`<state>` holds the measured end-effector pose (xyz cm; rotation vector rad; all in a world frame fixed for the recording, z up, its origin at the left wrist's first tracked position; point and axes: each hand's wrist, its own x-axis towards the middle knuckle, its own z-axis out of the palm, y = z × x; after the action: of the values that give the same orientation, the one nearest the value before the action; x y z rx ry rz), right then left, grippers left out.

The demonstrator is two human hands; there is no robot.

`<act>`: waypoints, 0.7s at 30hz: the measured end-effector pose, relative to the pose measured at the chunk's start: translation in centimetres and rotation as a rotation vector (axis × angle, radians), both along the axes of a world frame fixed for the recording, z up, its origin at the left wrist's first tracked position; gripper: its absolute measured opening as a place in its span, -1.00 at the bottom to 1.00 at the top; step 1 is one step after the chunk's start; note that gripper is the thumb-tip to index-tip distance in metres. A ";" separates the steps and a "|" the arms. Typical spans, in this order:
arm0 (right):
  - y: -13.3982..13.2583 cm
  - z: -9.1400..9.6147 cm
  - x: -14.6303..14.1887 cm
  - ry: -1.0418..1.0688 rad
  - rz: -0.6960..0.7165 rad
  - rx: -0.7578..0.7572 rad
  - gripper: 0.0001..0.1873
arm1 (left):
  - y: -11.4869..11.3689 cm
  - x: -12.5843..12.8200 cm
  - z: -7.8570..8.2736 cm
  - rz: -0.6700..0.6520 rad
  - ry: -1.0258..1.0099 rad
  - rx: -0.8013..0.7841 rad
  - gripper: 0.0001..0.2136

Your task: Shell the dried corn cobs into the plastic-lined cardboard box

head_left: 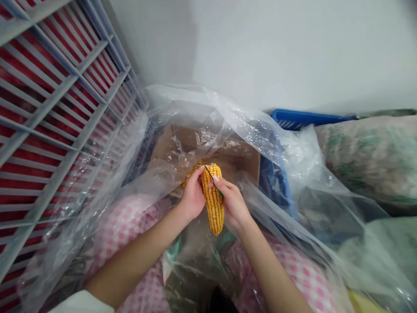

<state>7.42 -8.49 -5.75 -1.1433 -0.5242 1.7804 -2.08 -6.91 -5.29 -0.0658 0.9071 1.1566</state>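
A yellow ear of corn [214, 211] is held over a plastic-lined box, its kernels mostly in place and its narrow end pointing down toward me. My left hand [194, 197] is closed round its left side near the upper end. In my right hand [234, 203] is a thin screwdriver [209, 172] with a dark shaft; only a bit of its green handle shows between the fingers. The shaft lies slantwise across the upper kernels, touching or just above them. Loose corn kernels [190, 173] are piled just beyond my left hand.
Clear plastic sheeting [237, 125] drapes over a cardboard box [175, 137] and a blue crate [279, 177]. A tall slatted crate [53, 91] with red contents rises at left. Stuffed sacks [372, 157] stand at right. A white wall [267, 49] closes off the back. Pink checked cloth covers my knees.
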 end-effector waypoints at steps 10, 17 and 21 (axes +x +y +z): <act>0.1 0.1 -0.1 -0.057 0.030 0.073 -0.70 | -0.2 -0.1 -0.3 0.034 0.006 0.011 -0.87; -0.6 -1.1 -0.8 -0.193 0.081 0.177 -0.72 | 0.2 -0.2 -0.3 0.040 0.031 -0.082 -0.82; -0.6 -0.8 -0.8 -0.141 0.044 0.151 -0.74 | 0.0 -0.1 -0.2 0.078 0.019 -0.036 -0.83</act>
<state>6.65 -9.11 -6.52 -1.1639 -0.7600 1.6749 -2.14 -6.87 -5.47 -0.1209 0.9492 1.2148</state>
